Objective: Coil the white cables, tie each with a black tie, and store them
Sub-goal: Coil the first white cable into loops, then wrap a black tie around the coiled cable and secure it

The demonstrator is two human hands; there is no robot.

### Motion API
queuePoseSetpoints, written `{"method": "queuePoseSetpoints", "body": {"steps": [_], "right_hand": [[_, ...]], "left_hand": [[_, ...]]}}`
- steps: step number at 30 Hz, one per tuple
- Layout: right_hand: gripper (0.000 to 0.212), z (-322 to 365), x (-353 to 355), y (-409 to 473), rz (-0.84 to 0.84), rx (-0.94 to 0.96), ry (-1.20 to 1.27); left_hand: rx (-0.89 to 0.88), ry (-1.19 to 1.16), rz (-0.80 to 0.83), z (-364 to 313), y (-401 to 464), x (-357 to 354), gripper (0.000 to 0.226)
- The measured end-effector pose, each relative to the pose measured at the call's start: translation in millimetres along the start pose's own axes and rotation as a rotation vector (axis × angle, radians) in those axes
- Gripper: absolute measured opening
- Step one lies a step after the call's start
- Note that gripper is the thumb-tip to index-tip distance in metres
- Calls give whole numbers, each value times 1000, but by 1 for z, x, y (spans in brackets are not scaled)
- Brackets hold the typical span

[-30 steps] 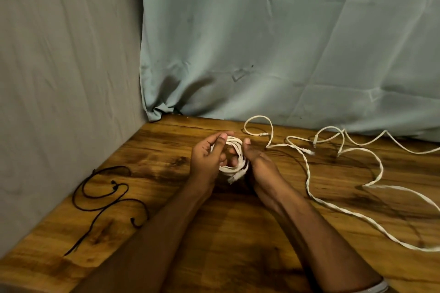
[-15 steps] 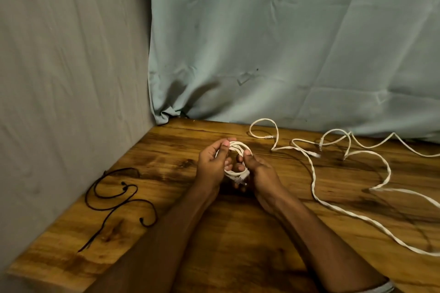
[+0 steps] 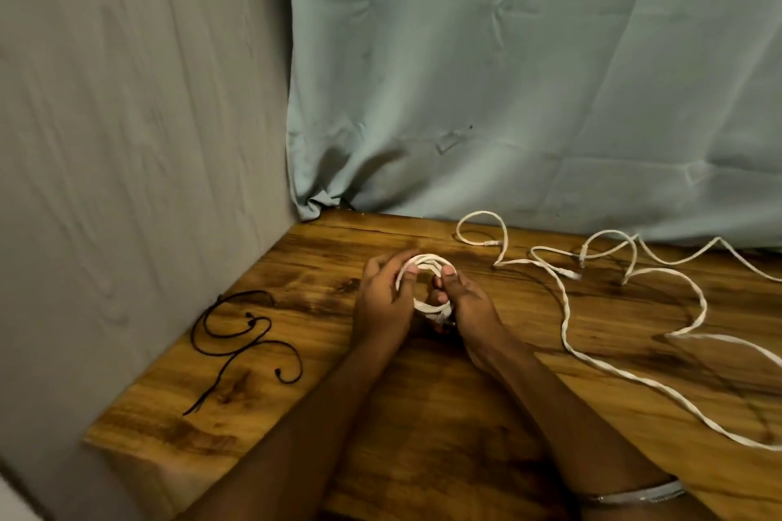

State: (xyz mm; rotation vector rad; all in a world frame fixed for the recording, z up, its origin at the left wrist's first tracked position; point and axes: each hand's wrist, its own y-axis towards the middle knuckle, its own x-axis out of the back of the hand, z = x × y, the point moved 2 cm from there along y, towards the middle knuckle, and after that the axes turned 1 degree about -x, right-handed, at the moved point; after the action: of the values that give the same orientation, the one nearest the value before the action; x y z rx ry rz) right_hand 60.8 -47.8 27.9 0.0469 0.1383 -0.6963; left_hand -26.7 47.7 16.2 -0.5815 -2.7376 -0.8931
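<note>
Both forearms reach in from the near edge and meet over the middle of the desk. Left hand grips the left side of the coil, thumb laid across the strands, fingers curled behind. Right hand pinches the right side of the coil, thumb tip on top, fingers curled under near the plug end at the coil's lower edge. Coil is held just above the desk, roughly upright, ring facing the camera; cannot tell if it touches the wood. A thin bangle sits on the right wrist.

Surface is dark-stained wood with heavy grain. Desk sits in a corner: grey cloth along the left edge, pale blue curtain along the far edge, bunched at the far-left corner.

Counts: one coil in hand. Loose cables sprawl over the right half from the far edge to the right edge; three plug ends visible, exact cable count unclear. Black ties lie near the left edge, tangled, looks like two, well apart from the hands.
</note>
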Motion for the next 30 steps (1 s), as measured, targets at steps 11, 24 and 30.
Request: {"method": "queuePoseSetpoints", "body": {"steps": [11, 24, 30], "right_hand": [[34, -9, 2, 9, 28, 14, -8], [37, -8, 14, 10, -70, 119, -125], [36, -6, 19, 12, -128, 132, -189]], "left_hand": [[162, 947, 295, -25, -69, 137, 31], [-301, 727, 447, -50, -111, 92, 37], [-249, 789, 425, -35, -69, 95, 44]]}}
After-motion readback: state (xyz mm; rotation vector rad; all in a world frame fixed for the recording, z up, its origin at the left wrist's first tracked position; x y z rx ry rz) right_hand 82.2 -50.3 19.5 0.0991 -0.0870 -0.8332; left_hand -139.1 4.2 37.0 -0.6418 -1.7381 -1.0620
